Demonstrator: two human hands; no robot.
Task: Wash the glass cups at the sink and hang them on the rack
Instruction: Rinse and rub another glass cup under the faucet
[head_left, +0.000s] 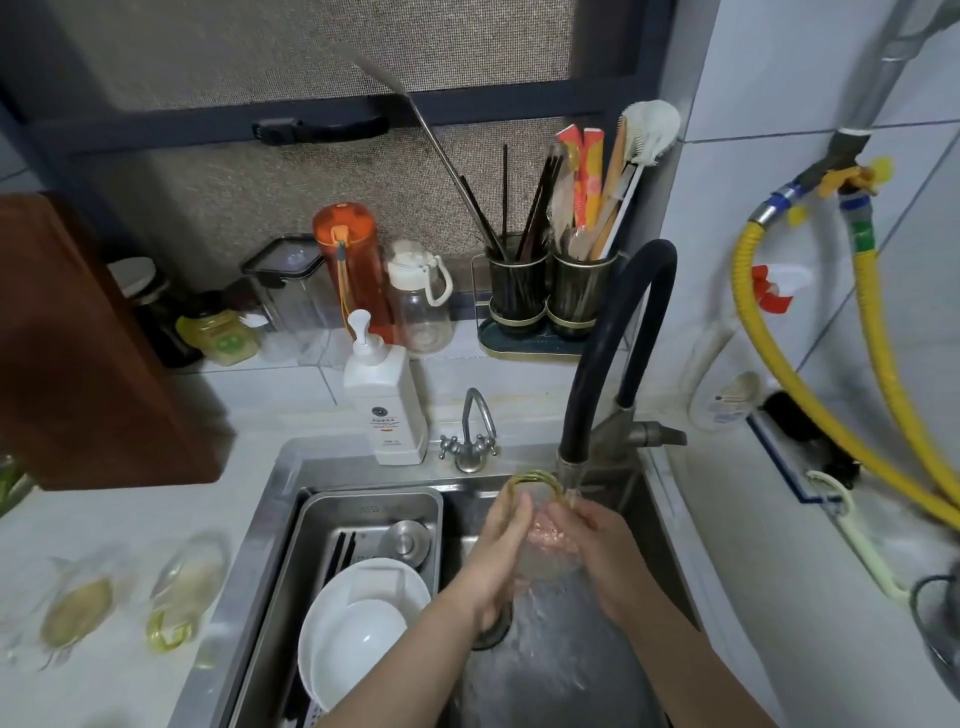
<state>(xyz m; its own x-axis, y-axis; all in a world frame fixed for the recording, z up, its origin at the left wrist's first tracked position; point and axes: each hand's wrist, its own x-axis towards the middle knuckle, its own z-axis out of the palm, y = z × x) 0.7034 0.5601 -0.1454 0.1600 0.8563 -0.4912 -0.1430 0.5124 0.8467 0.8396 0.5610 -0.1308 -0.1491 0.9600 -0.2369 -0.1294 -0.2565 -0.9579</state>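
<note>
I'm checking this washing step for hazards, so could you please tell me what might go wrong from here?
1. The clear glass cup with a yellow-green handle is wet under running water from the black curved faucet; it might slip from the left hand and right hand onto the steel sink.
2. The two clear glass cups waiting on the white counter left of the sink might be knocked by an elbow.
</note>
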